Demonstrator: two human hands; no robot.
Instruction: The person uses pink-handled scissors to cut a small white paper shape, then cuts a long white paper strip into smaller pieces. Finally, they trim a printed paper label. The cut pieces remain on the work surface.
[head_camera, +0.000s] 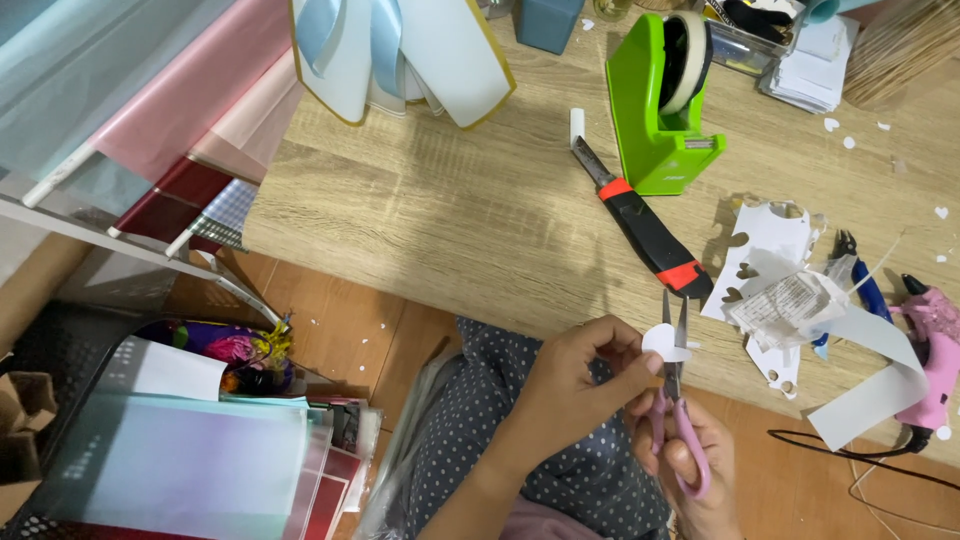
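My left hand (580, 385) pinches a small white paper cutout (664, 342) between thumb and fingers, just off the table's front edge. My right hand (690, 460) grips pink-handled scissors (676, 400), fingers through the loops. The blades point up and away, spread around the cutout's right side. Both hands hover above my lap in dotted dark fabric.
On the wooden table (450, 210) lie a black and red utility knife (640, 222), a green tape dispenser (662, 100), punched white paper scraps (775, 260), blue pliers (860, 280) and a pink glue gun (930, 345). Rolls of wrapping sheets (150, 90) stand left; a bin of paper (170, 440) sits below.
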